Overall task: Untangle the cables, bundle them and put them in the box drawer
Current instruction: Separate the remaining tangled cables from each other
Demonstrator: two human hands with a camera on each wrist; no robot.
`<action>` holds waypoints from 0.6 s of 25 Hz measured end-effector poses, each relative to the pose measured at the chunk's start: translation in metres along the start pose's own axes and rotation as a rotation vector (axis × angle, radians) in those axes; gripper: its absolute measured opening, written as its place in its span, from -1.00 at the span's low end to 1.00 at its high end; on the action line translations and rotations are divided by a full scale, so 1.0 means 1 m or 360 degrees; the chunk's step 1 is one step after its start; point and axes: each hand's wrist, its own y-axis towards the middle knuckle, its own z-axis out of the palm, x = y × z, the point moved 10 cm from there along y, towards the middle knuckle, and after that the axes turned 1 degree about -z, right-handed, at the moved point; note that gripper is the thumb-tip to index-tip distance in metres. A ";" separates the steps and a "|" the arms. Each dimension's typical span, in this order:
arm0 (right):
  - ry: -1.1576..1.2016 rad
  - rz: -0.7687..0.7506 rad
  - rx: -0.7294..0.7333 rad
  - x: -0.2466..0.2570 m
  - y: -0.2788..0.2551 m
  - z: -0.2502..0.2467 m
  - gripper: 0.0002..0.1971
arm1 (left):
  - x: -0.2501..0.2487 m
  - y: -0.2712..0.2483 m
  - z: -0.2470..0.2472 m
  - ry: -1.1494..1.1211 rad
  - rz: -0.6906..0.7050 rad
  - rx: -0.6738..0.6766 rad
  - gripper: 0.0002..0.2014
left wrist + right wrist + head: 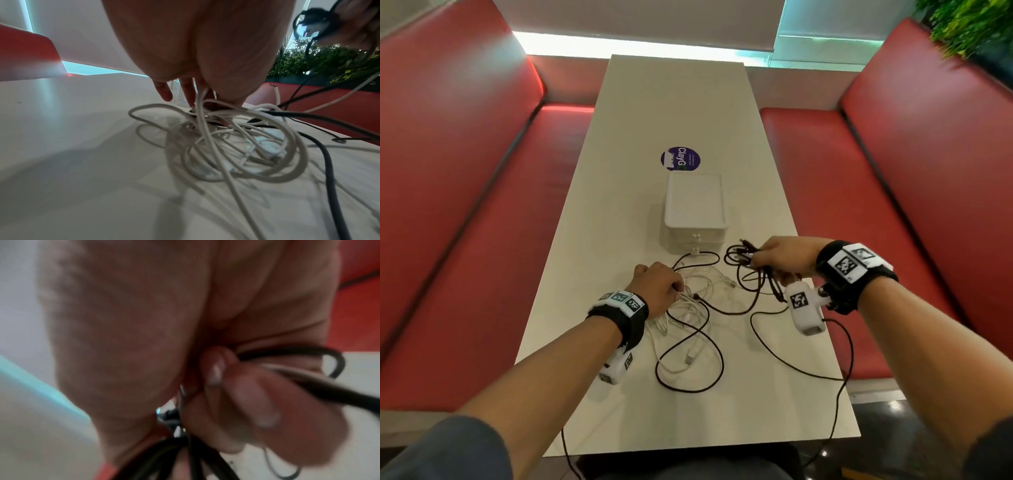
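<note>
A tangle of white cables [688, 308] lies on the white table [619, 222] in front of the white box drawer [693, 205]. My left hand [659, 286] rests on that tangle. In the left wrist view its fingers [190, 92] reach down and pinch strands of the white cables [236, 146]. My right hand [774, 255], just right of the box, grips a coiled bunch of black cable [739, 257]. Its fingers [246, 394] curl round the black cable [308, 378]. The rest of the black cable [690, 359] loops through the white ones and trails off the table's near edge.
A round purple sticker [680, 158] lies on the table beyond the box. Red padded benches [465, 205] [911, 171] run along both sides. Green plants [962, 27] stand at the far right. The near table edge [688, 448] is close to my body.
</note>
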 end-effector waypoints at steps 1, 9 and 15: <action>0.0242 -0.0008 0.0046 0.001 -0.005 -0.003 -0.77 | 0.000 0.000 0.000 -0.0005 0.0004 -0.0011 -0.82; -0.1345 0.0378 0.0152 -0.030 0.002 -0.013 -0.76 | 0.000 0.005 0.003 0.0087 0.0009 0.0010 -0.81; -0.1517 0.0344 -0.0066 -0.045 0.021 0.009 -0.69 | 0.006 0.005 0.003 0.0048 0.0016 -0.0016 -0.72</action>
